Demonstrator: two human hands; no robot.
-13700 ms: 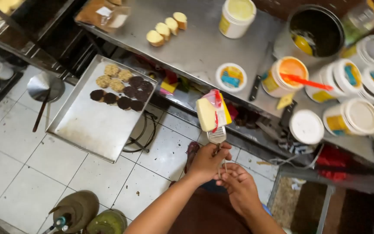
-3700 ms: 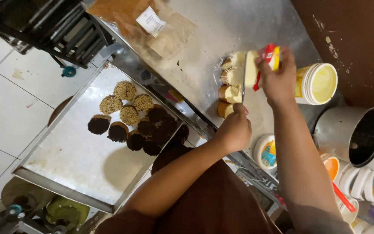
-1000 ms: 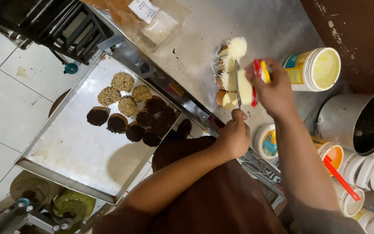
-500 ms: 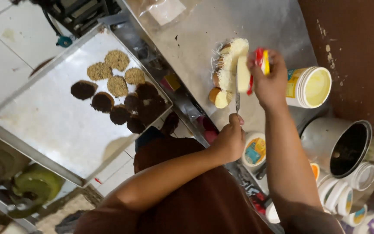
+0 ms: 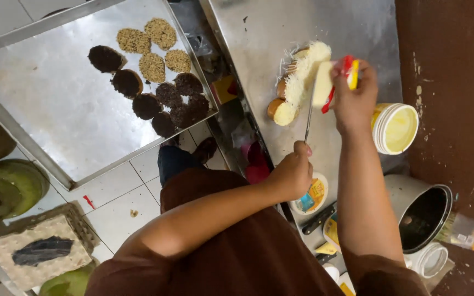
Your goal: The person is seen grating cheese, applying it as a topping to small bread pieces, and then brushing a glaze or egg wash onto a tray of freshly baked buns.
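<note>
My left hand (image 5: 292,174) hides the grater's handle, so I see only its thin blade (image 5: 308,112). My right hand (image 5: 352,96) covers much of the cheese block (image 5: 323,82). Shreds bury the rolls (image 5: 297,82), and the frame crops the tray (image 5: 45,109).

Left hand (image 5: 292,175): fist closed, forearm bent across the body.
Right hand (image 5: 353,96): fingers clenched, arm extended forward.

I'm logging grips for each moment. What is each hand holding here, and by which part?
The right hand holds a cheese block by its wrapped end. The left hand holds a grater by its lower end, over the buns.
</note>
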